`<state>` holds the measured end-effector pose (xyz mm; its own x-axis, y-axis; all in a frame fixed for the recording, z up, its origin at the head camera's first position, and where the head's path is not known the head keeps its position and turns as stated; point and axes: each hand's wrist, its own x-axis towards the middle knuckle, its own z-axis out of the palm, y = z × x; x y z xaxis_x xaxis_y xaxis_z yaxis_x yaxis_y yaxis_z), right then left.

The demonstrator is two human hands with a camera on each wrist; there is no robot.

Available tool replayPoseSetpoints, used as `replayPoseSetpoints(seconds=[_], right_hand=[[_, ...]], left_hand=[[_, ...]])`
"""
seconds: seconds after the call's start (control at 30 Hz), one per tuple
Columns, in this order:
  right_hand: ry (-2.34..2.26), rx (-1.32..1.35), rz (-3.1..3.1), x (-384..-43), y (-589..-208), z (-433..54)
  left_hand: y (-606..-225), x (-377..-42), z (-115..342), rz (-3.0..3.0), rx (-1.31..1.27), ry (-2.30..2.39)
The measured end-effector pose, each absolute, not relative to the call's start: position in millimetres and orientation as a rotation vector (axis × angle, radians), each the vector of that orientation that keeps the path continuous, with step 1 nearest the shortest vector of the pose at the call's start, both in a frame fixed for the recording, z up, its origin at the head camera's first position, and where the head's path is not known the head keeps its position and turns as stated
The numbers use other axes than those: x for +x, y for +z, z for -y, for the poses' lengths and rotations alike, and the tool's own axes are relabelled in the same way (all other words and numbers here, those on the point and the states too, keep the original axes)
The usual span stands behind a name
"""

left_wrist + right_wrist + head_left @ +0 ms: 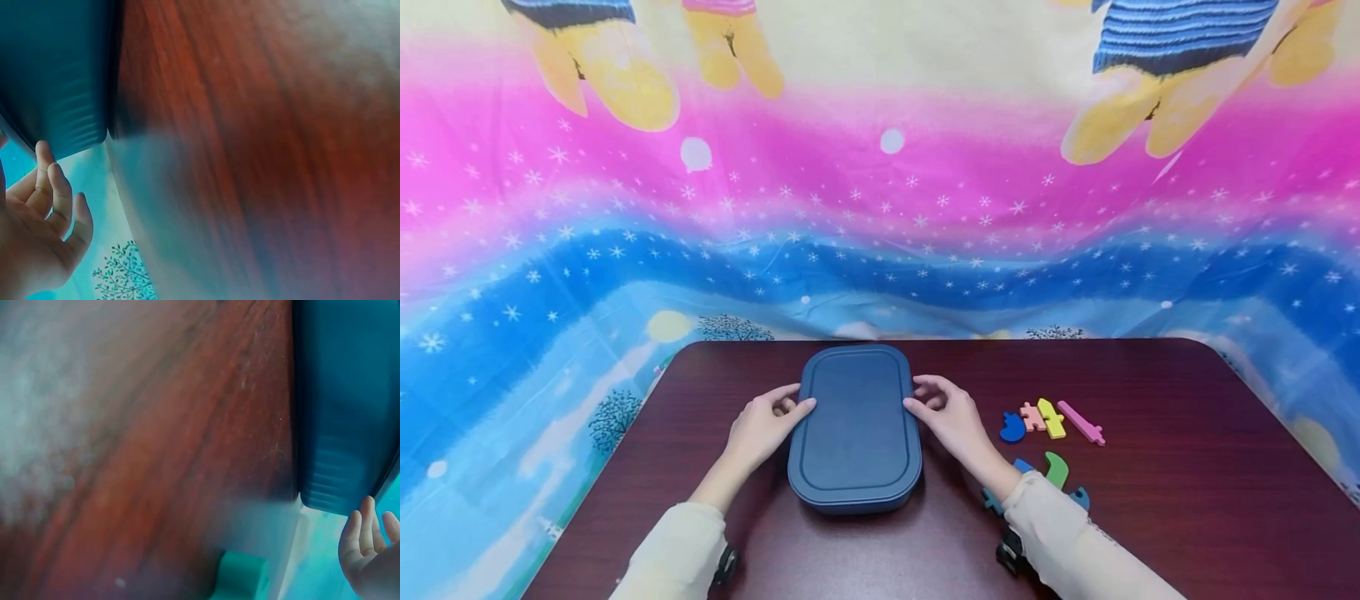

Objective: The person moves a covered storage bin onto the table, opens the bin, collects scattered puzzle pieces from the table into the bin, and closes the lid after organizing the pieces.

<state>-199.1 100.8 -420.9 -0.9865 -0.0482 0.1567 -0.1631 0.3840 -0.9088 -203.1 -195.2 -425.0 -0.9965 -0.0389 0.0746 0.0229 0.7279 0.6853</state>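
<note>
A dark blue lidded box (857,425), rectangular with rounded corners, stands on the table with its lid on. At its left edge my left hand (766,427) pinches the lid's rim, thumb on top and fingers at the side below. The right hand (951,421) does the same at the opposite edge. In the left wrist view, the fingers (60,187) of that hand reach the ribbed side of the box (62,81). The right wrist view has fingertips (367,509) touching the box wall (344,425) near the rim. What the box contains is hidden.
Right of the box lie several foam-like puzzle pieces: blue (1012,427), orange (1032,416), yellow (1052,419), pink (1081,422) and green (1056,469). The right forearm partly covers some. The dark red wooden table (662,467) ends at a printed cloth (880,250) behind.
</note>
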Motion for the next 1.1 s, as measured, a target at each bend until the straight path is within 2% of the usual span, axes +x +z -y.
replayPoseSetpoints(seconds=[0.5, 1.1], right_hand=[[1.699, 0.225, 2.666, -194, -420, -97], [1.551, 0.247, 2.688, -194, -414, -97]], left_hand=[[-421, -191, 193, 2.842, 0.009, -1.285], [-409, -193, 186, 2.797, -0.042, -1.182]])
